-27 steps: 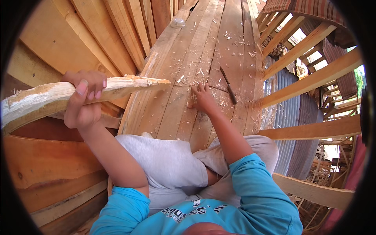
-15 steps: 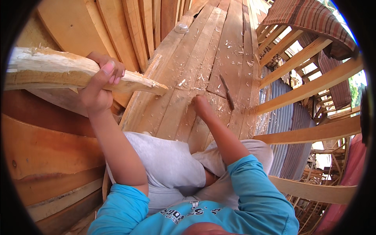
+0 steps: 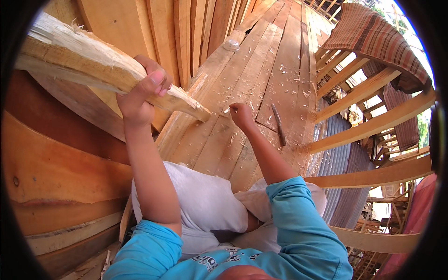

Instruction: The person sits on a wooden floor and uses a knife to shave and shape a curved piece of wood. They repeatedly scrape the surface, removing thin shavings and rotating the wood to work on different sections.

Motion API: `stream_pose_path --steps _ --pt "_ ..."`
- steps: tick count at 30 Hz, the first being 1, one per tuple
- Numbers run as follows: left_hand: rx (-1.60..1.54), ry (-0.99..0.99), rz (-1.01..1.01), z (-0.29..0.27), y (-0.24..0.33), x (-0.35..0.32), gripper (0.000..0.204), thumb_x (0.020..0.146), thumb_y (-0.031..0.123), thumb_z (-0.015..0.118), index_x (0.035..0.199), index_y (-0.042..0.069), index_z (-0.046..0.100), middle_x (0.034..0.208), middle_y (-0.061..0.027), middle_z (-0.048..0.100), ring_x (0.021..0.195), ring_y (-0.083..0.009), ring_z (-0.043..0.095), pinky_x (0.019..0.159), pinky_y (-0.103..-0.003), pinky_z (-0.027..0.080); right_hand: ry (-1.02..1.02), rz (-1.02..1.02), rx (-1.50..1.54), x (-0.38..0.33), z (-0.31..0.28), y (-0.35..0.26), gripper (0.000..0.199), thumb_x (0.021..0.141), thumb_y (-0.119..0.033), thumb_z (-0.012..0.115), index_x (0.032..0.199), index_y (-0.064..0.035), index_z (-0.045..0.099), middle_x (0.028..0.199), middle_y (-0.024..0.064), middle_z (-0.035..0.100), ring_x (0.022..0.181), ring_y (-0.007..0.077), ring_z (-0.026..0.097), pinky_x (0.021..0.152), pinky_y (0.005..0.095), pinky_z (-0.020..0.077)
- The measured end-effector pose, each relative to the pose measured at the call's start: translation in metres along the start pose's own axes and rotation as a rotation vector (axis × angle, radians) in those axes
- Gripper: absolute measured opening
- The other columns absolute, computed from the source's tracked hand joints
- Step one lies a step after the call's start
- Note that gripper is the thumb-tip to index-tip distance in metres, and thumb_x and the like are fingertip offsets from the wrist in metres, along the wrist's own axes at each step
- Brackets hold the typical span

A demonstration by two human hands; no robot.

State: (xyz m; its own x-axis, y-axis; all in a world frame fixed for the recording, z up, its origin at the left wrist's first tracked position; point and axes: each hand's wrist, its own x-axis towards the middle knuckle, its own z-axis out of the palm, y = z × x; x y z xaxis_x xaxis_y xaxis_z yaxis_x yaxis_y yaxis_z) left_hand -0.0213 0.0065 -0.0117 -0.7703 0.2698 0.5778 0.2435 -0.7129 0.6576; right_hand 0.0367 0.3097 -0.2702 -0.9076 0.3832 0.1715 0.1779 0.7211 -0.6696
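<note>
While the left hand (image 3: 139, 100) grips the tapered wood piece (image 3: 100, 63) at upper left, the right hand (image 3: 242, 115) curls closed, left of the knife (image 3: 279, 126).
Dark lettering (image 3: 208, 262) crosses the blue shirt (image 3: 305, 226).

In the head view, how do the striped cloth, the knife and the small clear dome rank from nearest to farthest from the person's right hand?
Going by the picture, from the right hand:
1. Knife: just to its right, on the planks.
2. Small clear dome: farther ahead, slightly left.
3. Striped cloth: far off, toward the upper right.
</note>
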Motion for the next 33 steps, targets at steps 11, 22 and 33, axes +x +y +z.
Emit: stream_pose_path --steps 11,22,33 --pt "-0.029 -0.009 0.000 -0.002 -0.001 0.000 0.014 0.076 0.002 0.065 0.074 0.005 0.051 0.064 -0.0024 0.045 0.052 -0.0122 0.042 0.051 -0.028 0.037 -0.242 -0.213 -0.514 -0.023 0.031 -0.009 0.046 0.073 -0.002 0.067 0.118 -0.0018 0.059 0.118 0.0199 0.057 0.111 0.0386 0.056 0.090 0.0419 0.0514" --pt "0.005 -0.024 -0.003 -0.004 0.001 0.003 0.015 0.075 0.004 0.067 0.072 0.005 0.052 0.060 -0.0016 0.045 0.052 -0.0132 0.045 0.051 -0.028 0.037 0.089 0.623 0.730 -0.002 -0.019 -0.017 0.030 0.085 -0.002 0.065 0.112 0.0092 0.057 0.093 0.0130 0.065 0.077 0.0215 0.067 0.067 0.0314 0.0581" --pt "0.023 -0.021 0.024 -0.006 -0.001 0.002 0.013 0.076 0.007 0.068 0.075 0.005 0.055 0.063 -0.0035 0.051 0.053 -0.0144 0.050 0.053 -0.029 0.042 0.203 -0.222 1.492 0.072 -0.343 -0.148 0.034 0.095 -0.007 0.049 0.125 0.0091 0.044 0.122 0.0217 0.052 0.110 0.0305 0.057 0.096 0.0358 0.0531"
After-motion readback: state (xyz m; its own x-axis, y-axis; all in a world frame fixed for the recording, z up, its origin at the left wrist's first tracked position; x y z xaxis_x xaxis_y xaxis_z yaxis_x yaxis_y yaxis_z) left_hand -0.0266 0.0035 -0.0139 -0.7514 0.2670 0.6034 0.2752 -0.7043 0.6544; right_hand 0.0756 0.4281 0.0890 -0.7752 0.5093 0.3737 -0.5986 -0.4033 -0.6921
